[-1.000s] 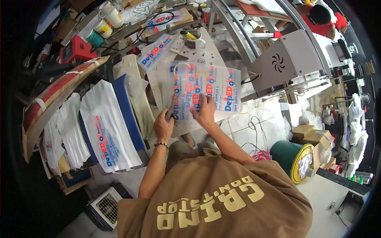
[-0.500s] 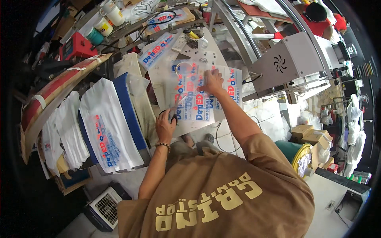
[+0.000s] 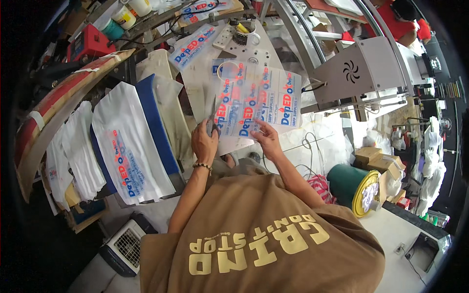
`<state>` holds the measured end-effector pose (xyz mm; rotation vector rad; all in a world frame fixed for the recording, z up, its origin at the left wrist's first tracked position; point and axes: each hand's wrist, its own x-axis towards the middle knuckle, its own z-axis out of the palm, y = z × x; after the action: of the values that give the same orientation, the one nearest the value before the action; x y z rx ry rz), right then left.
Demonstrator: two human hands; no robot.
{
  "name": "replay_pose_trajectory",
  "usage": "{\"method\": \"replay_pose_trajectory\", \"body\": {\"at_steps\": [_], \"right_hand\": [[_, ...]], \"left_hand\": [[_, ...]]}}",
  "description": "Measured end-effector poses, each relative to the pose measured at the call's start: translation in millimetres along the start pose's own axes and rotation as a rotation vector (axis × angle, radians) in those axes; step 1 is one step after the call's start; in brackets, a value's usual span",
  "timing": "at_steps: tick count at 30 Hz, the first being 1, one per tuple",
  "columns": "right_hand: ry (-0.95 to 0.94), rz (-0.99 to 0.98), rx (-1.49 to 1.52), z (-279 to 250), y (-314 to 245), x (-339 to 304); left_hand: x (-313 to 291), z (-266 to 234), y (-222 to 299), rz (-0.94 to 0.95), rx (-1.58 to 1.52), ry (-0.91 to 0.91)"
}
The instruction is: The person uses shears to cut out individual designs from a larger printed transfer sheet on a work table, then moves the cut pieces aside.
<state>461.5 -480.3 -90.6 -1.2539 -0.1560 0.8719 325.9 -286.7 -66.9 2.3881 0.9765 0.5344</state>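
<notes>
A translucent film sheet (image 3: 273,97) with repeated red and blue prints lies over the pale work table (image 3: 198,100). In my left hand (image 3: 204,142), a pair of scissors (image 3: 213,116) is held with its blades pointing away from me along the sheet's left side. My right hand (image 3: 268,140) has its fingers and thumb closed at the near edge of the sheet. A ring-shaped roll (image 3: 218,73) shows at the sheet's far left part. Farther off, a smaller printed film piece (image 3: 191,48) lies beside a power strip (image 3: 223,37).
A mug of tools (image 3: 251,38) stands at the table's far end. On the left, a printed white bag (image 3: 129,141) lies on a blue-edged board (image 3: 155,124). A grey machine box (image 3: 349,73) stands to the right. A person in red (image 3: 393,22) is at the far right.
My right hand has drawn back from the middle of the sheet to its near edge. The left hand has shifted slightly up, and the scissors now point straighter away from me.
</notes>
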Motion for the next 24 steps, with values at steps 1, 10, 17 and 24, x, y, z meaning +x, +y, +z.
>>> {"method": "replay_pose_trajectory", "body": {"at_steps": [1,10,17,24], "right_hand": [[0.002,0.005,0.005,1,14,-1],[0.338,0.088,0.190,49,25,1],[0.432,-0.028,0.244,50,18,7],[0.332,-0.013,0.210,44,23,0]], "left_hand": [[2,0,1,-0.045,-0.028,-0.023],[-4,-7,4,-0.127,-0.234,-0.117],[-90,-18,-21,-0.279,-0.556,-0.765],[-91,-7,22,-0.257,-0.448,-0.696]]}}
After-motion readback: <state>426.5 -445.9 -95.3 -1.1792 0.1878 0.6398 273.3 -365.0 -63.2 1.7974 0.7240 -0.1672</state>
